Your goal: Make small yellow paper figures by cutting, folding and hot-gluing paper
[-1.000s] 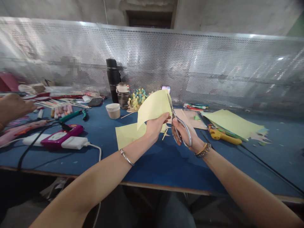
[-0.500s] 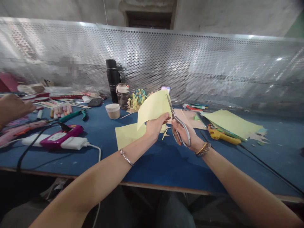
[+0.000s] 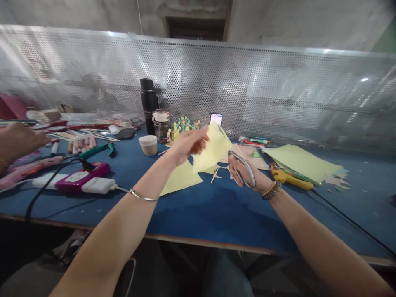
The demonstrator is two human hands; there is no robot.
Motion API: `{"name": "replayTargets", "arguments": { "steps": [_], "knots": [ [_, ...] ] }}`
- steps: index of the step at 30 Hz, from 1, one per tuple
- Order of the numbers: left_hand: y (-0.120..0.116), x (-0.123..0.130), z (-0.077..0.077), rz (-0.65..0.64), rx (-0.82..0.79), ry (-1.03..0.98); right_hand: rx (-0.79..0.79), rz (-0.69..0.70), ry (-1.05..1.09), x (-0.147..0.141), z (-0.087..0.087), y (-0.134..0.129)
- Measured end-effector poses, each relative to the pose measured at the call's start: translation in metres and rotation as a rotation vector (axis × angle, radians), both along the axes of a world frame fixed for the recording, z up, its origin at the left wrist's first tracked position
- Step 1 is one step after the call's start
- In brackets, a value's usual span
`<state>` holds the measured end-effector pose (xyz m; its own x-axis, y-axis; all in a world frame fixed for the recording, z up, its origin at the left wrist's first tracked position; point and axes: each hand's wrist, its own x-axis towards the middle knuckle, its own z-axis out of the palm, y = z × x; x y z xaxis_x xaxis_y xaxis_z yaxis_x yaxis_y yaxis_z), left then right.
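My left hand (image 3: 190, 145) pinches the upper left edge of a pale yellow sheet of paper (image 3: 213, 150), raised at a tilt over the table. My right hand (image 3: 243, 171) is wrapped round the handles of silver scissors (image 3: 251, 175). Their blades are mostly hidden behind the sheet, so I cannot tell whether they touch it. Under the left wrist, another yellow sheet (image 3: 181, 180) lies flat on the blue table. Thin yellow offcuts (image 3: 214, 175) and pale pink card (image 3: 247, 153) lie near the scissors.
At right are a yellow glue gun (image 3: 292, 179) with a trailing cable and stacked yellow sheets (image 3: 305, 161). A paper cup (image 3: 148, 145), black flask (image 3: 147, 105) and brown jar (image 3: 161, 126) stand behind. A purple power strip (image 3: 82, 177) and a co-worker's hand (image 3: 21, 142) are at left.
My left hand has shifted up and left, from the sheet's lower edge to its left side. The sheet has turned, and my right hand with the scissors has moved slightly right and down.
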<state>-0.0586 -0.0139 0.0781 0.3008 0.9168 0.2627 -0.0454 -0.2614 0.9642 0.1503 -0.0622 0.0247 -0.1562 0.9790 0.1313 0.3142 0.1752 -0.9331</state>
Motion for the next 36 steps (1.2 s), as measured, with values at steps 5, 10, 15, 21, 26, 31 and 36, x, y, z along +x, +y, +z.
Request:
{"name": "replayTargets", "arguments": {
  "steps": [5, 10, 15, 21, 26, 31, 36],
  "knots": [
    [0.044, -0.014, -0.023, 0.34, 0.115, -0.141, 0.003, 0.154, -0.105, -0.001, -0.001, -0.006],
    [0.042, -0.003, -0.039, 0.126, 0.032, -0.12, 0.015, 0.225, -0.17, -0.001, 0.002, -0.009],
    [0.04, -0.001, -0.038, 0.021, 0.123, -0.183, 0.053, 0.226, -0.211, 0.001, 0.005, -0.011],
    [0.04, -0.003, -0.033, 0.096, 0.13, -0.172, 0.077, 0.232, -0.24, 0.001, 0.007, -0.013],
    [0.038, -0.004, -0.032, 0.111, 0.145, -0.125, 0.062, 0.251, -0.275, 0.0, 0.01, -0.014],
    [0.04, -0.005, -0.034, 0.078, 0.178, -0.06, 0.051, 0.262, -0.265, 0.0, 0.008, -0.013],
    [0.041, -0.005, -0.036, 0.086, 0.174, -0.047, 0.023, 0.277, -0.212, -0.001, 0.005, -0.012]
  ]
}}
